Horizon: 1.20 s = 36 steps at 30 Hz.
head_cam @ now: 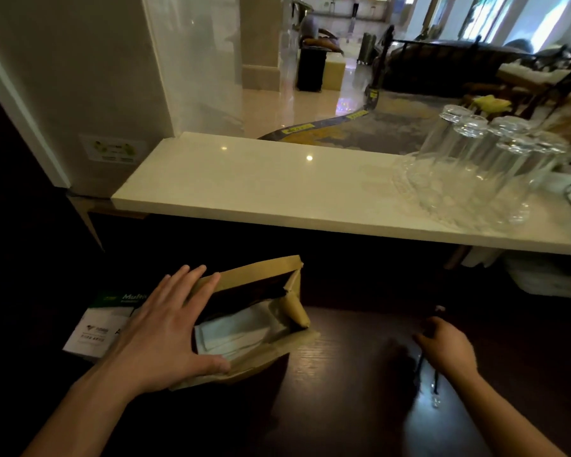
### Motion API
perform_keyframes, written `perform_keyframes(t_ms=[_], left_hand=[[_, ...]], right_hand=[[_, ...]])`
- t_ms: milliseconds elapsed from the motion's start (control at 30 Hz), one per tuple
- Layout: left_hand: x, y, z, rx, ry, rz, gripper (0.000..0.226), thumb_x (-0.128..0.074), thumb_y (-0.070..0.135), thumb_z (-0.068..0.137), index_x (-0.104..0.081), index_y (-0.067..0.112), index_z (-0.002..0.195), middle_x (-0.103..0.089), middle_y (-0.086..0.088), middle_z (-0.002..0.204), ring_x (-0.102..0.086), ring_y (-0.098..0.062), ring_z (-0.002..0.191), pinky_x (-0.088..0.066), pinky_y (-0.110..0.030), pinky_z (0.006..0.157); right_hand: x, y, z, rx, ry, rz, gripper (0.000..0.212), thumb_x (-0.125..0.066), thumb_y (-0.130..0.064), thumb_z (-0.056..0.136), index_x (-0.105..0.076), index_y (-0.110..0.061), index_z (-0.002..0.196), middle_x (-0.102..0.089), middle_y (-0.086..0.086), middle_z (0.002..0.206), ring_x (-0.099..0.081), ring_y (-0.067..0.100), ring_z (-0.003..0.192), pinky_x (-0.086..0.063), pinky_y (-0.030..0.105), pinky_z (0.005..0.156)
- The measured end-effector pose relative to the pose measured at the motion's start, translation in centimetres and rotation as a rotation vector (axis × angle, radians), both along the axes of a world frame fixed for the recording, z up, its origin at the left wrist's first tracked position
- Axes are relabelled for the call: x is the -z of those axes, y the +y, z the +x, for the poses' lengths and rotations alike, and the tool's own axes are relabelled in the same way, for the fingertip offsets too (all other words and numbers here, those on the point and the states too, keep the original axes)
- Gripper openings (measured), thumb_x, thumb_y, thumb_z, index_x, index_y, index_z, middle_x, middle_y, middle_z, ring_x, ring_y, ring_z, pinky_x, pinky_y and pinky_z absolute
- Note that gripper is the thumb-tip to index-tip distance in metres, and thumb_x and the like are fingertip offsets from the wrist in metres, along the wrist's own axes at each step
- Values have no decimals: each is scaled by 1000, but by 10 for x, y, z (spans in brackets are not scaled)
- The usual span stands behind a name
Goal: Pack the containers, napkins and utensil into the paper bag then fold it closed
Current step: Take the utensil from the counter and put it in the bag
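Nearby: left hand (165,328) splayed on open paper bag (261,282); right hand (449,349) pinching dark utensil (435,380); glasses (468,166) on counter.

a dark brown wooden worktop (343,351) carries an open brown paper bag (261,324) at near left, a white and green printed paper packet (93,328) just left of it, and a thin dark utensil (435,380) at near right.

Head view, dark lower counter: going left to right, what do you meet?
White printed paper package with a green band → left hand, spread flat on the bag's edge → open brown paper bag with white napkins inside → right hand, closed on a thin dark utensil.
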<state>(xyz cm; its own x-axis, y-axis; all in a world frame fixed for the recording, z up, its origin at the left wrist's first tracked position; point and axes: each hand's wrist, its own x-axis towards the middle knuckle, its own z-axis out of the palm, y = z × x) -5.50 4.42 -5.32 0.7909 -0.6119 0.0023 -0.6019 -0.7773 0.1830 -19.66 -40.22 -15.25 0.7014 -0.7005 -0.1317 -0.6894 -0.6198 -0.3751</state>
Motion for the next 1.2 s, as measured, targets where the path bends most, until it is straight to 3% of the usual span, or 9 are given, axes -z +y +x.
perform_keyframes(t_ms=[133,300,400,500,633,733,867,1000,1200], left_hand=[[-3,-4,-1,2,13,-4,128,-40,101,51,27,45,145,31,18,156,42,3,132,9,-29,113],[-4,-5,-1,2,22,8,128,-39,101,51,25,42,145,29,15,157,34,-4,139,9,-31,115],[-3,-4,-1,-1,38,1,129,-42,101,51,22,43,147,27,17,157,35,-2,138,7,-31,115],[-3,-3,-1,-2,38,16,129,-41,101,51,27,45,145,33,19,154,41,2,133,8,-29,113],[-3,-3,-1,-12,42,39,128,-41,101,51,34,47,141,41,23,149,46,2,129,8,-31,113],[-2,-3,-2,-12,54,34,128,-41,101,51,32,47,142,38,21,152,41,-2,134,2,-37,118],[-1,-2,-1,-24,61,24,129,-43,101,50,31,49,142,39,23,151,42,-2,134,-1,-40,118],[3,-2,0,-15,39,8,129,-40,103,48,30,50,142,38,24,151,43,1,132,3,-36,115],[8,-1,5,-20,1,-22,129,-39,104,48,25,49,145,34,26,153,36,0,138,2,-33,113]], right_hand=[[9,-12,-14,134,143,-3,38,-57,-40,92,-53,-15,120,-48,10,116,-57,26,80,-53,41,69],[17,-14,-14,191,288,115,69,-69,-52,81,-46,-9,129,-40,15,126,-58,30,87,-52,37,61],[24,-17,-10,205,276,129,60,-69,-45,84,-47,-7,125,-43,17,123,-57,30,84,-53,38,65],[31,-23,-3,193,231,105,31,-58,-24,93,-50,-5,115,-56,17,105,-60,28,82,-56,42,76],[39,-28,3,197,217,66,7,-50,-11,93,-54,-6,96,-59,14,86,-63,29,73,-59,45,74],[39,-27,3,214,210,96,11,-58,-12,90,-52,-10,81,-61,13,80,-65,27,69,-60,42,69],[31,-22,6,171,142,117,16,-67,-21,87,-58,-8,84,-65,11,74,-67,23,62,-54,32,54],[10,-5,24,48,12,193,15,-67,-20,84,-65,-9,74,-70,14,68,-70,31,63,-58,44,63],[-42,37,48,-155,-240,177,14,-70,-19,85,-66,-21,72,-69,1,67,-67,16,60,-53,33,56]])
